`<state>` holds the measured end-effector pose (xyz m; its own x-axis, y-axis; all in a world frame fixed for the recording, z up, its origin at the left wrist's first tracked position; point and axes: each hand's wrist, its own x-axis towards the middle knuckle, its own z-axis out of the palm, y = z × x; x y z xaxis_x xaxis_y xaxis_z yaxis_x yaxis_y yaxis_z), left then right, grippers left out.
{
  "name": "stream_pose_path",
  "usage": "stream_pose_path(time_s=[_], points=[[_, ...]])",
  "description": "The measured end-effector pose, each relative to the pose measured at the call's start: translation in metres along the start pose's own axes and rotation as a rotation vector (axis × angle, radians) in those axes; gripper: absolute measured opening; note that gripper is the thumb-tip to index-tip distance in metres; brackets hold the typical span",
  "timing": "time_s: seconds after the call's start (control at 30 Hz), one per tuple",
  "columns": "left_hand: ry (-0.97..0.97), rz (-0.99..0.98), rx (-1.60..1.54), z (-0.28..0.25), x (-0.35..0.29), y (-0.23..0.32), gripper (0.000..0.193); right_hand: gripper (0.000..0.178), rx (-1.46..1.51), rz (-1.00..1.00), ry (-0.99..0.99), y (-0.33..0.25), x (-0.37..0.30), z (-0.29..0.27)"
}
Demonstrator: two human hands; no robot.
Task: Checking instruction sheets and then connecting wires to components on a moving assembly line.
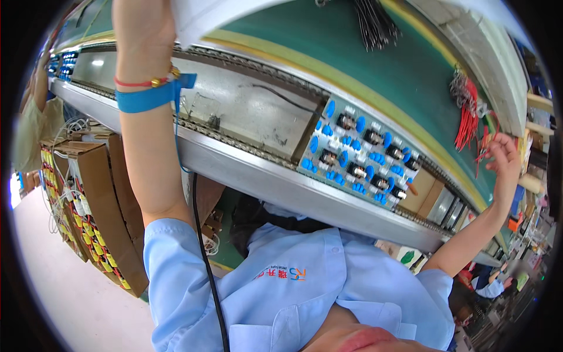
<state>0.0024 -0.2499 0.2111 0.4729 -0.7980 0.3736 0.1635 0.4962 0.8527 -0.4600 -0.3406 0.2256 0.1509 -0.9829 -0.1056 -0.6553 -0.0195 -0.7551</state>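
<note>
My left hand (143, 26) is raised at the upper left, with a blue wrist strap (143, 100) and a red cord bracelet at its wrist. Its fingers are cut off by the frame and a white edge, so what they hold is hidden. On the right, my right hand (504, 157) pinches a thin red wire (482, 154) at the end of a hanging bunch of red wires (466, 120). Between my arms a circuit board panel (352, 154) rests on the conveyor rails, set with blue disc parts and black coil-like parts.
A metal conveyor rail (252, 170) crosses in front of my body. Black wires (375, 26) lie on the green surface (305, 44) beyond it. Cardboard boxes (108, 193) with yellow parts stand at left. A black cable (205, 258) hangs by my left sleeve. Other people work at both sides.
</note>
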Motion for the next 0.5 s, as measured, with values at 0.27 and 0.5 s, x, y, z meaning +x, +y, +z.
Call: stream_pose_path(time_s=[0.27,0.5], points=[[0.096,-0.084,0.142,-0.001,-0.011,0.009,0.033,0.007,0.157,-0.126,0.189,0.005,0.001,0.023],[-0.016,-0.145,0.124,0.004,-0.01,0.014,0.031,0.01,0.285,-0.186,0.171,-0.001,-0.001,0.035]])
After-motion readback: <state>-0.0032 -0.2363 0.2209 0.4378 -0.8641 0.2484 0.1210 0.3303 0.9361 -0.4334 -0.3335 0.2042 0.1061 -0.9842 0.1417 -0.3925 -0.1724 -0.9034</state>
